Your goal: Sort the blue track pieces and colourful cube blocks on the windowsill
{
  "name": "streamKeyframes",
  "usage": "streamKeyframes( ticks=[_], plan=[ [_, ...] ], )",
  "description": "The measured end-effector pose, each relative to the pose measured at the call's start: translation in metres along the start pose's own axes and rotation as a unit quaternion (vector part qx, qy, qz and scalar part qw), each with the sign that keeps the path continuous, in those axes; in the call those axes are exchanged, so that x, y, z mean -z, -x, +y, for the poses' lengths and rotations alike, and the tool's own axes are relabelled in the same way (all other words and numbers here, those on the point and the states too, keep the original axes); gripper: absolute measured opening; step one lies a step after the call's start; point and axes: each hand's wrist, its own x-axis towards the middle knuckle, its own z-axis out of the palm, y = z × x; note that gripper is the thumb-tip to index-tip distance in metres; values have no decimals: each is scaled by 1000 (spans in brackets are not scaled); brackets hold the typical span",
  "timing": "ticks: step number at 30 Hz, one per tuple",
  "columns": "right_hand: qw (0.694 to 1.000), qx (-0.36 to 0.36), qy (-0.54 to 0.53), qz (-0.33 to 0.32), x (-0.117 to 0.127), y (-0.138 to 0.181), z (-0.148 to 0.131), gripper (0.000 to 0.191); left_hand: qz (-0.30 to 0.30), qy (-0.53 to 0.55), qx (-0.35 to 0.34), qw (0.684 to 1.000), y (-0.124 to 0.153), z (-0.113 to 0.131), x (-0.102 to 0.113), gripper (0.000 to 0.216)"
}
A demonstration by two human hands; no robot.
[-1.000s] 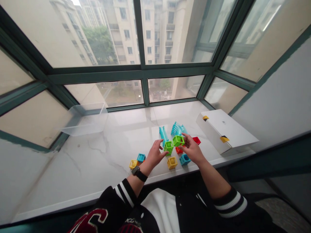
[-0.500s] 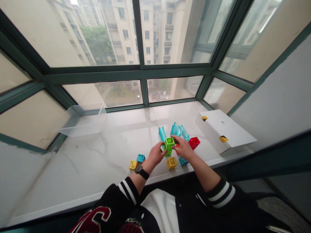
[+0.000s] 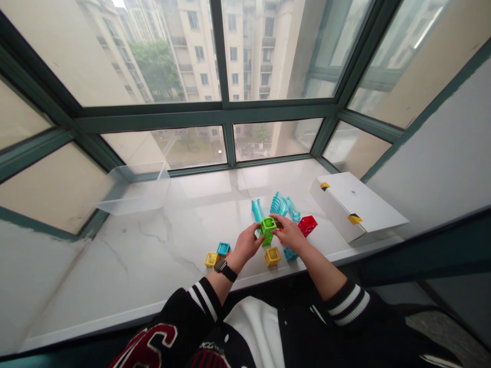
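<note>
Both my hands grip a light-green hollow toy block (image 3: 267, 229) from its two sides, above the marble sill. My left hand (image 3: 248, 241), with a black watch on the wrist, has its thumb and fingers on the block's left side. My right hand (image 3: 288, 232) pinches the right side, partly covering something orange-red behind it. Just in front stands a yellow hollow block (image 3: 272, 256). A blue block (image 3: 290, 254) lies below my right hand, and a red block (image 3: 307, 225) sits to its right.
Translucent turquoise track pieces, one straight (image 3: 257, 208) and one curved (image 3: 279, 204), lie beyond my hands. Left of my wrist are another yellow block (image 3: 211, 259) and a blue one (image 3: 223, 249). A clear plastic bin (image 3: 134, 204) stands far left, a white box (image 3: 356, 204) at right.
The view has shifted very slightly. My hands stay on the green block in nearly the same pose, and the other blocks have not moved.
</note>
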Motion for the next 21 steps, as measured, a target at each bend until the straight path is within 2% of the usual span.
streamKeyframes(
  ticks=[14, 21],
  plan=[
    [1000, 0, 26, -5, -1, 1, -2, 60, -13, -60, 6, 998, 3, 5, 2, 42],
    [999, 1, 41, -6, 0, 2, -8, 60, -13, -57, 2, 998, 4, 3, 0, 45]
  ],
)
